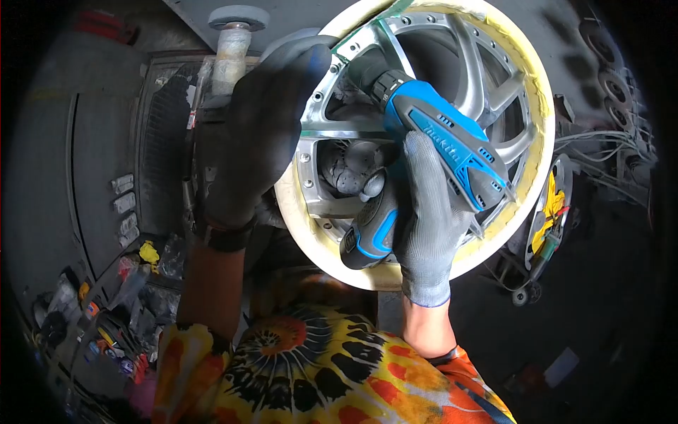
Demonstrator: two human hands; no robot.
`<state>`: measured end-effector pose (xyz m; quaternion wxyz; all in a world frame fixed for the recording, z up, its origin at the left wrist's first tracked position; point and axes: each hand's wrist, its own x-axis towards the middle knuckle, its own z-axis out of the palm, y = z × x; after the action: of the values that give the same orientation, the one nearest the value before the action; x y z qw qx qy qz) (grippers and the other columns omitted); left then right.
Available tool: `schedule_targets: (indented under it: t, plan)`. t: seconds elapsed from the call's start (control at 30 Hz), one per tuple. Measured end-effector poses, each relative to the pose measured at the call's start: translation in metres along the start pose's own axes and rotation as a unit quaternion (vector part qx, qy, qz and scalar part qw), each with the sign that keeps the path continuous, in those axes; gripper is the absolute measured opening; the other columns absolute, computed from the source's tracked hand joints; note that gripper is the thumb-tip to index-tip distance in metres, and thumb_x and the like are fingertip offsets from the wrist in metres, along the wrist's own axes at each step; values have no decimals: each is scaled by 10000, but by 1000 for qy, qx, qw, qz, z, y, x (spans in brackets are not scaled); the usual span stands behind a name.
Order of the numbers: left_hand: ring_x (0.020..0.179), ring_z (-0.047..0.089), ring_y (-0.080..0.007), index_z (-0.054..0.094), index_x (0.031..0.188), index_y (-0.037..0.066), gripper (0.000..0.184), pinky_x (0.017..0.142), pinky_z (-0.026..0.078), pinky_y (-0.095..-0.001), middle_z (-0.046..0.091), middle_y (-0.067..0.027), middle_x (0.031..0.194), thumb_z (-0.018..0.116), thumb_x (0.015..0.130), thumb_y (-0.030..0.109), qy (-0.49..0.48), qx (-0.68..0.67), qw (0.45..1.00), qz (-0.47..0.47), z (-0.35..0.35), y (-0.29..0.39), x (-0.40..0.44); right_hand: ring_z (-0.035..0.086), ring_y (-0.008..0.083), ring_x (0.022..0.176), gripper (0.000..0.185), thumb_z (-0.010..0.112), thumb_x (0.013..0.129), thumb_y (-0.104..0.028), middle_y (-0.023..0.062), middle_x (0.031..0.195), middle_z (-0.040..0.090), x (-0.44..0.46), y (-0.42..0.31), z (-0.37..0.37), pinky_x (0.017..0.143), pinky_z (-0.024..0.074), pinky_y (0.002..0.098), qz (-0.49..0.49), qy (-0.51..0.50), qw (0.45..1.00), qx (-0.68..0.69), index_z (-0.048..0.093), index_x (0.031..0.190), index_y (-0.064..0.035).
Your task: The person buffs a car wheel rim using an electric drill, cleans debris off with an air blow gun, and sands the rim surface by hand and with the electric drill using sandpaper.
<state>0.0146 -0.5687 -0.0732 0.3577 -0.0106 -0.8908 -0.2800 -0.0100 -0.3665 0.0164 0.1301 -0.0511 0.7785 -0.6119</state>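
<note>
A silver spoked wheel (466,67) with a pale yellow covered rim fills the upper middle. My right hand (432,219), in a grey glove, is wrapped round a blue and black cordless drill (445,141). The drill lies across the wheel's face, its chuck pointing up and left to the spokes near the left rim. My left hand (272,113), in a dark glove, is at the wheel's upper left edge; its fingers are in shadow and what they hold is hard to make out. Green tape (346,46) runs along a spoke beside it.
A wrapped post with a round disc (239,18) stands behind my left hand. At the right are discs (614,88) on a wall, cables (600,145) and a green-bodied tool (545,254). Mixed clutter (123,311) lies at lower left.
</note>
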Motion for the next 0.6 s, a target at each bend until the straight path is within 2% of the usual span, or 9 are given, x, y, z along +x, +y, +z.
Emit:
schedule_targets:
  t: [0.07,0.37,0.53,0.6]
  plan:
    - [1091,669,-320,660,1406,98,558,979,556,-438,700,-113,1280,691,879,-84,-3,16,1000,9,0,-1,-1,701,207,662,324,671,1058,-175,165,971,740,-3,0,4,562,563,305,75,6,991,107,682,1296,45]
    - [1194,661,-299,682,1372,114,492,1043,540,-400,701,-98,1296,720,900,-19,3,23,1000,-14,1,-2,2,692,201,648,300,686,1046,-183,147,928,731,-6,-1,1,556,552,300,86,2,993,80,692,1242,44]
    - [1229,659,-294,648,1384,93,488,1043,539,-404,684,-108,1330,711,910,-7,-2,21,1000,20,-1,-2,5,700,196,659,302,686,1043,-177,138,925,732,-7,1,-10,564,552,292,69,-20,996,55,692,1246,47]
    - [1236,656,-300,637,1384,83,485,1046,537,-409,677,-115,1340,708,913,-4,1,-30,999,10,4,-6,6,706,184,676,312,681,1043,-175,140,938,735,-1,-12,-11,573,552,283,132,-38,988,75,691,1264,46]
